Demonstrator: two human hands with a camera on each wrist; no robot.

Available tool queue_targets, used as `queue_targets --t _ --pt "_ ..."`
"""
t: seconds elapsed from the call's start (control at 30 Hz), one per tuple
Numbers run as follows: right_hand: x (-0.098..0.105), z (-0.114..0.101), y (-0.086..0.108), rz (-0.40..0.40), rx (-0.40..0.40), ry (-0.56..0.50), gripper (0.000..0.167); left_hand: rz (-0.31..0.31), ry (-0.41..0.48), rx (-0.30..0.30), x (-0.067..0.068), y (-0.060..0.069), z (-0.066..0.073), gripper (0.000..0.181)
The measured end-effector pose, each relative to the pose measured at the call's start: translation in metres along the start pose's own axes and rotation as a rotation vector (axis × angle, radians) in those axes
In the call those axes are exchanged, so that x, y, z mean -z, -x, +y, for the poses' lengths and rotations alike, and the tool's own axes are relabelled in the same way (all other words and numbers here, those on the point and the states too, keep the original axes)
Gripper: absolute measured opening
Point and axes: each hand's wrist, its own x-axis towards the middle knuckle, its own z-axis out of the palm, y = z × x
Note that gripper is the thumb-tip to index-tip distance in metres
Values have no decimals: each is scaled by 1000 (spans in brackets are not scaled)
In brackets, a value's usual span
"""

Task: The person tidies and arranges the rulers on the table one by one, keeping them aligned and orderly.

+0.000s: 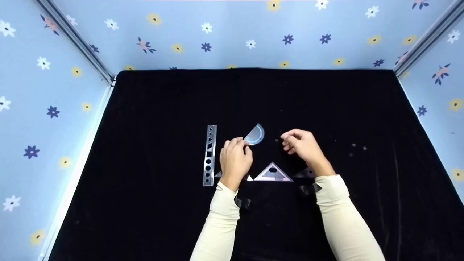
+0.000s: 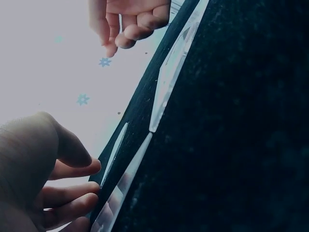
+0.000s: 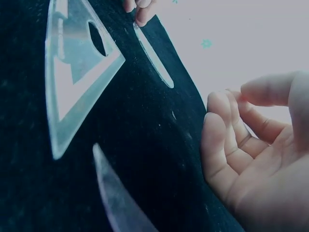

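Note:
A clear half-round protractor (image 1: 255, 135) lies on the black cloth. The left hand (image 1: 235, 157) pinches its lower-left corner between thumb and fingertips. Beneath the left wrist a clear set square (image 2: 123, 186) is partly hidden. To that hand's left stands a long clear ruler (image 1: 209, 156) with a row of cut-out shapes. Between the forearms sits another set square (image 1: 266, 174) with an oval hole. The right hand (image 1: 301, 145) hovers to the right of the protractor, its fingers loosely bent, with nothing visibly held. Below its wrist shows a clear pointed piece (image 3: 118, 198), partly covered.
Black cloth (image 1: 163, 217) covers the table. Small pale specks (image 1: 359, 146) are scattered to the right of the right hand. Blue flowered panels (image 1: 235, 32) enclose the back and both sides. A dark wrist device (image 1: 243, 203) hangs by the left sleeve.

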Motion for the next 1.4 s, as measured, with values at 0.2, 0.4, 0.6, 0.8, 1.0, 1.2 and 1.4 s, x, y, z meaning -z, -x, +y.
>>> queue_targets --t 0.2,0.4,0.6,0.8,1.0,1.2,1.4 --pt "-5 -1 -10 -1 -30 -23 22 -6 -6 1 -2 0 -3 17" --pt "-8 -3 -18 14 -43 -9 22 -39 -8 13 -2 -1 -1 22" --pt "-14 -8 -25 24 -45 -17 23 -76 18 27 1 -4 -3 26" --pt "-22 -11 -33 39 -10 36 26 -89 23 40 1 -4 -3 26" --pt "-28 -14 -40 53 44 153 26 -104 17 44 1 -4 -3 25" --pt "-35 -15 -43 60 66 235 24 -114 24 50 1 -5 -4 25" --pt "-40 -12 -45 74 74 284 27 -132 31 57 2 -6 -4 26"
